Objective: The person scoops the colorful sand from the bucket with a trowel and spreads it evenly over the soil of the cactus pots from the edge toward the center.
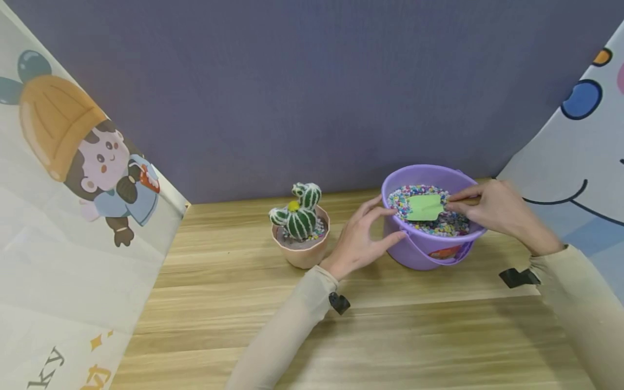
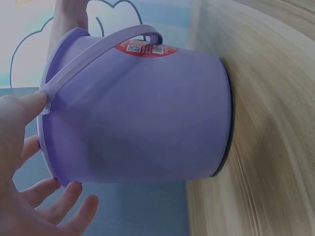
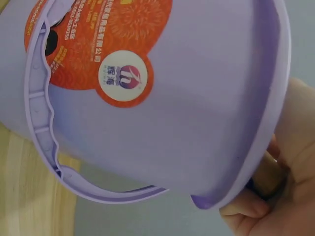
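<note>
A purple plastic bucket (image 1: 407,252) stands on the table, holding many small multicoloured pebbles (image 1: 416,190). My right hand (image 1: 497,211) reaches over its right rim and grips a small shovel with a light green blade (image 1: 424,208). The shovel's wooden handle (image 3: 268,176) shows partly between the fingers in the right wrist view. The blade is over the pebbles; whether it carries any is too small to tell. On the bucket's left side, my left hand (image 1: 358,238) touches the rim with spread fingers, its thumb beside the handle hinge (image 2: 47,98).
Left of the bucket stands a potted cactus (image 1: 301,223) with a yellow flower, in a pinkish pot (image 1: 304,257) with some coloured pebbles in it. A grey-blue wall (image 1: 312,97) rises behind the wooden table (image 1: 219,303). Printed cartoon panels flank both sides.
</note>
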Motion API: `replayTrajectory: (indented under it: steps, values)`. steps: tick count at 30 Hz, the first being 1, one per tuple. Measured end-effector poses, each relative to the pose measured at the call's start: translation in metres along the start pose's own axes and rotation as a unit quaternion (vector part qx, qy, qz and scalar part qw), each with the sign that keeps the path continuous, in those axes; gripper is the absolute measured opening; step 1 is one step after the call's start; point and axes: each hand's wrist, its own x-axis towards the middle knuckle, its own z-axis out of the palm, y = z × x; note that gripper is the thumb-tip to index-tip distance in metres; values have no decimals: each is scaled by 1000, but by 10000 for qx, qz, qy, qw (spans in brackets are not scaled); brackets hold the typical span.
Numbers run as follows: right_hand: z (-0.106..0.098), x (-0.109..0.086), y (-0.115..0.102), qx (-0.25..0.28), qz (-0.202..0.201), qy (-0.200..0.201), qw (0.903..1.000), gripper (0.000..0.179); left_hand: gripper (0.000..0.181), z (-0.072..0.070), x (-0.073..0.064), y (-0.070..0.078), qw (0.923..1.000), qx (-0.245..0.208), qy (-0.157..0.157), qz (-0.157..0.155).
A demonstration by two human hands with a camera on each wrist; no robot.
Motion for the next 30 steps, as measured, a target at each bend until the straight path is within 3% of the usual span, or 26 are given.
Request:
replayTrajectory:
  steps: [10,17,30]
  values:
    - [-13,-3,9,686,503,-124,9963,26,57,1,0,1,10000,-6,23,-16]
    - [-22,-10,20,1213,1112,-281,9860,47,58,1,0,0,9999,-2,138,23]
    - [-22,-21,33,1296,1209,-279,9838,49,57,5,-2,1,9996,31,264,0]
